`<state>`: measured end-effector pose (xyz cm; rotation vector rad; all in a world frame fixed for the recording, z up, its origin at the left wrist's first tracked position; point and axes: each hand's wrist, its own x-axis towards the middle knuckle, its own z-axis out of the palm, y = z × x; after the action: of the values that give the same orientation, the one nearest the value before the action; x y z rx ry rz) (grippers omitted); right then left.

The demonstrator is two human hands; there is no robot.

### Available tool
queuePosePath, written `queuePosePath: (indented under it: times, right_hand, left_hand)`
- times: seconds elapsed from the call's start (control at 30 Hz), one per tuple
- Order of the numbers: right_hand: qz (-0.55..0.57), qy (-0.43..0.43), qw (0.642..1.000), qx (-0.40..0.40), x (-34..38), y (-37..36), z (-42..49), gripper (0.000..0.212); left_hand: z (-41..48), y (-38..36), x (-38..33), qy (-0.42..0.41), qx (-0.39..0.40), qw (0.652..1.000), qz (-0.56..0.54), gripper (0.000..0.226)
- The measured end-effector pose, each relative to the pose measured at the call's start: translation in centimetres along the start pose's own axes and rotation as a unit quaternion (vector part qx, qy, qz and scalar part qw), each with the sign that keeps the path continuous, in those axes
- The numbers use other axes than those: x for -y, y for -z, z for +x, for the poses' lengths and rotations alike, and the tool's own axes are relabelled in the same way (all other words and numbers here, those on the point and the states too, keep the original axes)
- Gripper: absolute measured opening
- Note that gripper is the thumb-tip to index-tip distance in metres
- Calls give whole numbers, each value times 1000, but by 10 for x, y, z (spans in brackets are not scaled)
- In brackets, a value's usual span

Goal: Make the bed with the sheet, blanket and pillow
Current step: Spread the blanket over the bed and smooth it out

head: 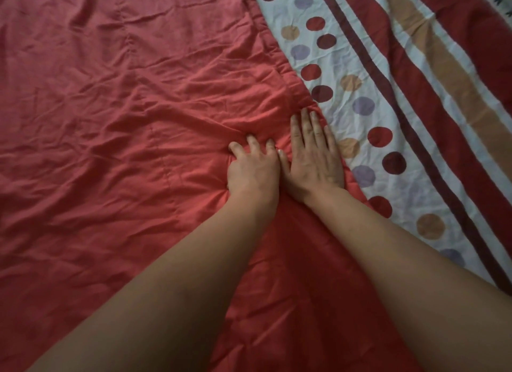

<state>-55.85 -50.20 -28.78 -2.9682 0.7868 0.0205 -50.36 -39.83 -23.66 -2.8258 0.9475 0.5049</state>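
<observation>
A red blanket (110,122) lies spread and heavily creased under both hands and far out to the left of them, its stitched border running diagonally just past the right hand's fingertips. To the right of the hands the sheet (415,94) shows beneath it, pale with red, tan and lilac dots and broad red and tan stripes. No pillow is in view. The right hand (313,158) rests flat on the blanket's border, fingers straight and close together, holding nothing. The left hand (253,169), touching it on the inner side, has its fingers bent and dug into the cloth, which puckers around them as if a fold is being gathered

The blanket looks soft, padded and fairly light: it dents under the palms, keeps its wrinkles and would likely slide easily over the smooth sheet. It will not hold a shape, so a pull at one spot would probably only drag a ridge towards the hands. The firmer stitched border beside the right hand appears the best place to take hold, with both hands set apart along it so the edge moves evenly

No brand, label or readable writing appears on either cloth
</observation>
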Motion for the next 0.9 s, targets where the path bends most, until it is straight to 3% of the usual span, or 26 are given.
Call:
queuePosePath:
  times: [0.17,0.4,0.57,0.9]
  right_hand:
    - [-25,-1,999,37,6,12,-3,75]
    - [9,36,999,11,22,15,-88,71]
    - [6,55,998,15,35,16,-142,74]
    - [21,90,994,54,83,20,-253,73]
  left_hand:
    - [-2,0,-1,15,15,1000,-17,53]
    - [-27,-28,12,17,-18,995,-93,68]
    - [-130,-90,37,-31,-137,985,-95,70]
    - [-254,-128,83,-29,-136,987,-78,71]
